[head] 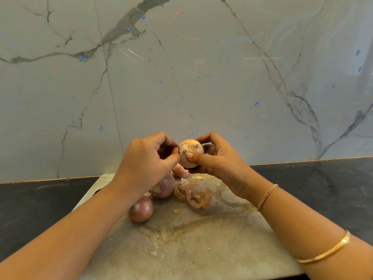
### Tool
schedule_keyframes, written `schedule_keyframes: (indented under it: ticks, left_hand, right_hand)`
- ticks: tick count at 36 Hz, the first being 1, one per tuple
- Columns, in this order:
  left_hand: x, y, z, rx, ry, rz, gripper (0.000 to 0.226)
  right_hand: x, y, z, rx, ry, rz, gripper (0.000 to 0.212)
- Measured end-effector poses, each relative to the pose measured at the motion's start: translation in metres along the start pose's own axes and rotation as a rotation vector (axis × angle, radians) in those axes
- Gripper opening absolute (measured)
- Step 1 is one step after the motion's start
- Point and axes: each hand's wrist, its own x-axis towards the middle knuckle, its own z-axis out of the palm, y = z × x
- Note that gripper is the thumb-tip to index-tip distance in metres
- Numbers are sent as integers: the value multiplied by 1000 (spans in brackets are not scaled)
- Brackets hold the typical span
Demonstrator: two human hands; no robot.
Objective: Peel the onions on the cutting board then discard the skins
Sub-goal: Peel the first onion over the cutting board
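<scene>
Right hand (218, 158) grips onion (190, 153); left hand (147, 160) pinches its skin.

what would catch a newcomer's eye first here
An onion held up at the centre, gripped by the right hand while the left hand pinches at its left edge. Below, on the stained cutting board, lie unpeeled onions and loose skins.

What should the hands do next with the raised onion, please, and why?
Probably the left hand should pull away where it pinches the onion, stripping skin, while the right hand grips it: dry skin covers the bulb, and unpeeled onions wait on the cutting board.
</scene>
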Motion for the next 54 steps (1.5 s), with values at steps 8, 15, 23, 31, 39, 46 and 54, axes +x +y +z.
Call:
schedule_keyframes:
  ticks: [8, 15, 23, 31, 39, 46, 54]
  left_hand:
    - [-1, 3, 2, 99, 20, 47, 10]
    - [0, 2, 2, 68, 62, -13, 12]
    - [2, -4, 1, 35, 63, -97, 9]
    - [0, -2, 0, -178, -192, 75, 36]
    - [2, -9, 4, -144, -220, 222, 33]
    - [2, -11, 4, -153, -220, 236, 36]
    - [2, -12, 4, -144, -253, 220, 33]
  right_hand:
    - [-1, 0, 1, -34, 4, -3, 36]
    - [-1, -2, 0, 31, -14, 0, 27]
    - [-2, -4, -2, 138, 8, 20, 22]
    - [-3, -5, -3, 147, 55, 32, 13]
    - [-3, -6, -1, 99, 30, 40, 21]
    - [-4, -7, 0, 87, 34, 43, 22]
    - [-2, -4, 0, 71, 29, 40, 23]
